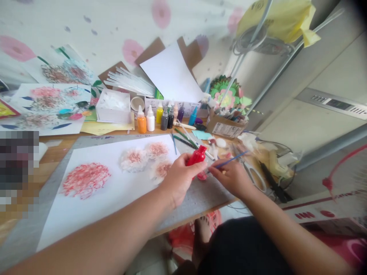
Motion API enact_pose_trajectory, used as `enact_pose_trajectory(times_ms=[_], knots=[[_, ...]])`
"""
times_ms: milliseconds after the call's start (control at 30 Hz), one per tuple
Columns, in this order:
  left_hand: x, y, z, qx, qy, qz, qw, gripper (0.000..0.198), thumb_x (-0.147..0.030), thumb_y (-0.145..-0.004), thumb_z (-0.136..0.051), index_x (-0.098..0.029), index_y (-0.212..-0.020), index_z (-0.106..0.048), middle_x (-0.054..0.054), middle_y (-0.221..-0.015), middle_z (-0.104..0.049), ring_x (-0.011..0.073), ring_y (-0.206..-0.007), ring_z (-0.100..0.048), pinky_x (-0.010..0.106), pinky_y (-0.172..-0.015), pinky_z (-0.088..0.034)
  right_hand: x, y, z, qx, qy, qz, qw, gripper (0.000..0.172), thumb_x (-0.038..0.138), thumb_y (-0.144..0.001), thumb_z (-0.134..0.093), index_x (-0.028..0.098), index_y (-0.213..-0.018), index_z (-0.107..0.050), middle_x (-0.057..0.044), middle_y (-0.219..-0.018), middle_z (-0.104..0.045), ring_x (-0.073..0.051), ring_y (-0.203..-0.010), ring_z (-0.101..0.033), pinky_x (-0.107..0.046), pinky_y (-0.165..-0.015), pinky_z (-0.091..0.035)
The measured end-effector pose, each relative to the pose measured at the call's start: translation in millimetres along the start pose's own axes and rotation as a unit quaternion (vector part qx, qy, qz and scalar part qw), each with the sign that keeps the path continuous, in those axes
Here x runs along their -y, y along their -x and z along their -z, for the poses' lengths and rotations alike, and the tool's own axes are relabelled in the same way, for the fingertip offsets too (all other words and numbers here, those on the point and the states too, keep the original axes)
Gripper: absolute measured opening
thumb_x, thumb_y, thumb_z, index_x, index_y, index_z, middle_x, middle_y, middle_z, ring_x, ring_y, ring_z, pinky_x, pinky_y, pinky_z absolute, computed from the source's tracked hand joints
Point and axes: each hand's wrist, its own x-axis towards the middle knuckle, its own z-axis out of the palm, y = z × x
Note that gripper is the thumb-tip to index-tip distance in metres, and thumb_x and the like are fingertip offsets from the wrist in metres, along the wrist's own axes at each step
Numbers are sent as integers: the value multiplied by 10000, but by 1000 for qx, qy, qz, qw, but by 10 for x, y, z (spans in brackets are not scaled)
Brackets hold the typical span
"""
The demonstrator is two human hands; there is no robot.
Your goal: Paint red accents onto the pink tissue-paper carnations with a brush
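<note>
The left hand (179,177) grips a small red plastic squeeze bottle (198,156), fingers wrapped round its body and thumb across the front; the bottle tilts slightly, neck upward, above the grey work mat (215,193) at the right edge of a white paper sheet (114,204). Fill level cannot be determined. The right hand (232,177) pinches a thin blue-handled paintbrush (235,157) between thumb and fingertips, its tip end close beside the bottle; contact cannot be confirmed. On the sheet: one red-and-white ruffled flower (86,180) and three paler ones. Behind it stand an orange nozzle-topped bottle (141,123) and a similar white one (150,121). An open white box (113,115) contains white material; a brown cardboard box (226,128) holds assorted slender tools.
</note>
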Motion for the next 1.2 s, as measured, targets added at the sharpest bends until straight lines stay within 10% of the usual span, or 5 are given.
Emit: enact_pose_trajectory(times_ms=[1200], knots=[[-9,-6,-17,-2,24,2,1000,270,-236,-685,-726,-145,-828,-516,-16,-710,-577,99,-667,-549,240,-672,-425,14,-44,-45,-12,-8,10,1000,238,254,-817,-531,184,-635,-668,-34,-713,-701,-149,-617,-619,-250,-575,-424]])
